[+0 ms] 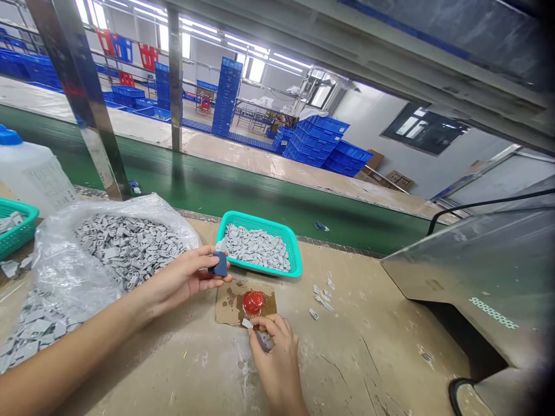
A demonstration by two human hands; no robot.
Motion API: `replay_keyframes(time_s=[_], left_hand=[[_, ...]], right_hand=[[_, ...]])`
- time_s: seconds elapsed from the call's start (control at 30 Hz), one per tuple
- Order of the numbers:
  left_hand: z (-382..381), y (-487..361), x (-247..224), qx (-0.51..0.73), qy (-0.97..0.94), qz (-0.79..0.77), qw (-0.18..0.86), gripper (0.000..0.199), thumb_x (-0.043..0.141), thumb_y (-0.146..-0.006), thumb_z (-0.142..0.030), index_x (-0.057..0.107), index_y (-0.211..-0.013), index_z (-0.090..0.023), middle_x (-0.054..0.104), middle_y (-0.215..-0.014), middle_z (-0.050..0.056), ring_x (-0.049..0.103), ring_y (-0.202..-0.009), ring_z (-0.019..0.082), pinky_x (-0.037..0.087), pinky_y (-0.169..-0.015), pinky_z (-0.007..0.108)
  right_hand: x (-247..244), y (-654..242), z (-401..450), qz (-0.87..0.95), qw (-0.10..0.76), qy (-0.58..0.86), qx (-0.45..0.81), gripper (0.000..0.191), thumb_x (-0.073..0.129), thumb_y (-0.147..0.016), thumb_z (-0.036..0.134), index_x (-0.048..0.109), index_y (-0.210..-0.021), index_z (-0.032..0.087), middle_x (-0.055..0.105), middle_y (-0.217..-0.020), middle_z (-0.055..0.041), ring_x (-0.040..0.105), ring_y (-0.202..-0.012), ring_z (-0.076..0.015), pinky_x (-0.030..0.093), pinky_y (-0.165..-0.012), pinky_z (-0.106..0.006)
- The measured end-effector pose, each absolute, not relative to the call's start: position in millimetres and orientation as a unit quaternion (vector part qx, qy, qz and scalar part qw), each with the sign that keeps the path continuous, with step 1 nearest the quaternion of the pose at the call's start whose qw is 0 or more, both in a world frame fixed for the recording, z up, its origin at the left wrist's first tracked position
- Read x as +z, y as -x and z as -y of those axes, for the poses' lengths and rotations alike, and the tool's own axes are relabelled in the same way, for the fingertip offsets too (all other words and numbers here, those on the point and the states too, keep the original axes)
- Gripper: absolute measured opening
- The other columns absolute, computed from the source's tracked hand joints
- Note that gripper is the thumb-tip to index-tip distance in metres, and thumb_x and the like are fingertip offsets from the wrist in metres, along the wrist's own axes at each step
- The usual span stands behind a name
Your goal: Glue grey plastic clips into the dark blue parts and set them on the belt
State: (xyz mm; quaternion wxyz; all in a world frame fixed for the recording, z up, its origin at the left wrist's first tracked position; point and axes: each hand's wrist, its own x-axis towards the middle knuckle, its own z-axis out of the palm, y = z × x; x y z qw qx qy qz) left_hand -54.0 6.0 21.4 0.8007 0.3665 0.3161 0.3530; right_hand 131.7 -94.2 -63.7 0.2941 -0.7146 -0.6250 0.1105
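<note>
My left hand (182,277) grips a dark blue block (220,266) with a pale grey piece (221,246) standing at its top. It is just in front of a teal plastic basket (260,217) heaped with small grey parts. My right hand (275,358) holds a dark grey object (264,341), partly hidden by the fingers, with a small pale piece (247,323) sticking out. That hand sits at the edge of a stained cardboard sheet (228,306) bearing a round red pad (254,302). Left of my left wrist, a clear plastic bag (56,271) spills many grey parts.
Loose pale pieces (321,299) lie on the worn bench (347,358). A second teal basket (17,231) and a white jug (30,173) stand at the left. A green conveyor belt (260,199) runs behind the bench, a steel panel (472,271) stands right, and blue crates (316,144) are stacked beyond.
</note>
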Motion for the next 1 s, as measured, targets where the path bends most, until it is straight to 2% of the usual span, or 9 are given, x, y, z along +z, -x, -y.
replay_keyframes(time_s=[0.13,0.3,0.4,0.5,0.63,0.77,0.87,1.0], left_hand=[[-5.7,53.0,17.7,0.352,-0.374,-0.325,0.794,0.019,0.057,-0.074,-0.014,0.054,-0.093,-0.013,0.058,-0.090,0.006,0.057,-0.084,0.015,0.044,-0.072,0.019],[-2.3,53.6,13.5,0.298,-0.442,-0.356,0.768,0.029,0.063,-0.068,-0.017,0.057,-0.097,-0.017,0.058,-0.085,0.002,0.056,-0.089,0.016,0.040,-0.079,0.023],[0.0,51.4,10.8,0.252,-0.531,-0.354,0.727,0.032,0.063,-0.068,-0.021,0.057,-0.099,-0.017,0.057,-0.084,0.002,0.056,-0.085,0.017,0.040,-0.076,0.026],[1.0,47.7,8.4,0.239,-0.579,-0.340,0.702,0.025,0.061,-0.068,-0.021,0.058,-0.092,-0.015,0.058,-0.080,0.002,0.055,-0.079,0.016,0.039,-0.073,0.026],[3.1,45.3,8.3,0.257,-0.560,-0.320,0.720,0.018,0.063,-0.065,-0.016,0.055,-0.081,-0.015,0.059,-0.083,0.002,0.054,-0.081,0.014,0.038,-0.075,0.024],[7.1,44.5,7.0,0.265,-0.548,-0.322,0.725,0.022,0.064,-0.064,-0.017,0.050,-0.080,-0.017,0.060,-0.082,0.001,0.055,-0.072,0.012,0.038,-0.065,0.022],[11.7,41.4,3.2,0.266,-0.559,-0.314,0.720,0.022,0.064,-0.063,-0.015,0.047,-0.077,-0.016,0.060,-0.080,0.001,0.053,-0.066,0.011,0.038,-0.062,0.023],[21.6,35.1,-0.3,0.283,-0.573,-0.281,0.716,0.023,0.064,-0.062,-0.014,0.046,-0.076,-0.016,0.057,-0.083,0.001,0.053,-0.074,0.013,0.039,-0.065,0.024]], right_hand=[[-63.7,-131.1,93.6,0.627,0.305,0.710,0.105,0.012,0.050,-0.071,0.018,0.060,-0.074,0.021,0.055,-0.073,-0.0010,0.053,-0.074,-0.0220,0.034,-0.066,-0.033],[-43.8,-134.7,94.8,0.616,0.371,0.683,0.124,0.012,0.047,-0.073,0.020,0.059,-0.073,0.020,0.052,-0.070,-0.0019,0.051,-0.069,-0.0194,0.037,-0.064,-0.030],[-32.3,-141.9,93.9,0.600,0.386,0.683,0.156,0.013,0.048,-0.074,0.023,0.060,-0.073,0.019,0.052,-0.070,-0.0025,0.050,-0.069,-0.0191,0.039,-0.064,-0.030],[-29.4,-150.7,90.9,0.596,0.368,0.690,0.180,0.012,0.051,-0.069,0.025,0.061,-0.067,0.019,0.052,-0.064,-0.0025,0.050,-0.065,-0.0197,0.039,-0.060,-0.029],[-29.0,-163.4,88.5,0.583,0.376,0.689,0.211,0.017,0.051,-0.068,0.030,0.063,-0.068,0.018,0.054,-0.065,-0.0036,0.049,-0.063,-0.0194,0.039,-0.059,-0.028],[-23.5,-175.6,89.8,0.557,0.368,0.718,0.198,0.016,0.056,-0.065,0.032,0.064,-0.065,0.019,0.053,-0.062,-0.0031,0.048,-0.065,-0.0207,0.039,-0.062,-0.031],[-11.7,-172.4,93.5,0.536,0.428,0.685,0.248,0.016,0.058,-0.068,0.033,0.064,-0.071,0.018,0.054,-0.069,-0.0032,0.048,-0.065,-0.0189,0.040,-0.060,-0.029],[10.2,-147.5,98.7,0.555,0.503,0.585,0.311,0.008,0.059,-0.069,0.024,0.064,-0.073,0.018,0.054,-0.074,-0.0038,0.049,-0.067,-0.0171,0.042,-0.058,-0.026]])
